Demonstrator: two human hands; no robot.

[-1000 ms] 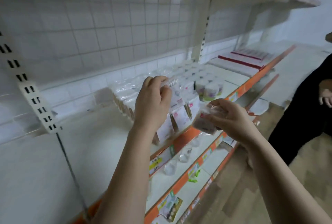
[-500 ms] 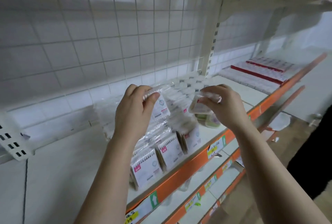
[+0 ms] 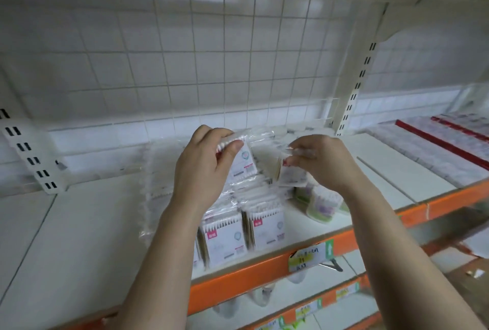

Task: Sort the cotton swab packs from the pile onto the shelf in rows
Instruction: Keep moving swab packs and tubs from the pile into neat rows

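Both hands are raised over a white shelf (image 3: 79,237) with an orange front rail. My left hand (image 3: 203,168) pinches the top of a clear cotton swab pack (image 3: 244,163) with a white card, held upright above the rows. My right hand (image 3: 322,160) grips a second swab pack (image 3: 288,173) by its top edge, just right of the first. Below them, rows of standing swab packs (image 3: 246,229) run from the shelf front towards the back. A crumpled clear plastic wrapper (image 3: 156,184) lies left of the rows.
Round swab tubs (image 3: 322,205) sit right of the rows. Flat red-edged packs (image 3: 439,144) lie at the far right. A wire grid back panel (image 3: 211,65) and slotted uprights (image 3: 354,91) stand behind. Lower shelves with price tags (image 3: 309,258) are below.
The view has swung left and closer to the shelf. Both hands, each still holding its pack, have drawn nearer together above the rows.
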